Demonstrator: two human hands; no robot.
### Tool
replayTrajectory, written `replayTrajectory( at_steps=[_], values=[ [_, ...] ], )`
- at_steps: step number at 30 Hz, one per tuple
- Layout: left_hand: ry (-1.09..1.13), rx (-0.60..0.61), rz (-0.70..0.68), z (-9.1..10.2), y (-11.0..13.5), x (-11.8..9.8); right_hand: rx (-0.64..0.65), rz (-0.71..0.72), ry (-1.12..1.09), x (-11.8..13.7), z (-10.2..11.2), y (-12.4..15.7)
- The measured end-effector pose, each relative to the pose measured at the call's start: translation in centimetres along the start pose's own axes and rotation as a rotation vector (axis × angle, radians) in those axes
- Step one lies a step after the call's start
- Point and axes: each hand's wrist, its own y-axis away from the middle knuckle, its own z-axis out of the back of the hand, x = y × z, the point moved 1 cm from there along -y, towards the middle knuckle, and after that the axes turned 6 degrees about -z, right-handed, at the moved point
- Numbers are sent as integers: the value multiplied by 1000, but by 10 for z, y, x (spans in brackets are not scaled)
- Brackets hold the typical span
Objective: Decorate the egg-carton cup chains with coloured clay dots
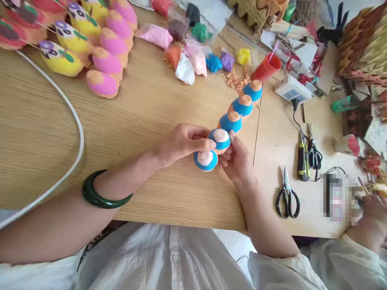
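A strip of joined egg-shaped bumps [230, 123] slants over the table, orange at the base and coated blue. Its two nearest bumps have pale pinkish-white caps [204, 157], while the farther ones show bare orange tops. My left hand [178, 143] pinches the strip from the left, thumb at the edge of the second bump's pale cap. From the right, my right hand [239, 159] grips the same strip, its thumb tip beside the second and third bumps. Some of my fingers are hidden beneath the strip.
Bagged coloured clay [186, 68] and a red cup [266, 67] lie beyond the strip. Painted bump strips [104, 64] stand at left, near a white cable [79, 125]. Scissors [287, 197] and a cutter [303, 159] lie right; another person's hand [373, 211] is farther right.
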Motion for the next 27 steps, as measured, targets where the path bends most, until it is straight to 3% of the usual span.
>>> replayTrajectory(
  at_steps=[7, 12, 18, 27],
  values=[
    [30, 14, -1, -3, 1, 0, 5, -8, 38, 1, 3, -1],
    [47, -27, 25, -2, 0, 2, 48, 26, 47, -2, 5, -4],
    [118, 16, 15, -6, 1, -3, 133, 65, 157, -5, 11, -11],
    [218, 31, -27, -9, 1, -2, 101, 6, -13, -3, 3, -1]
  ],
)
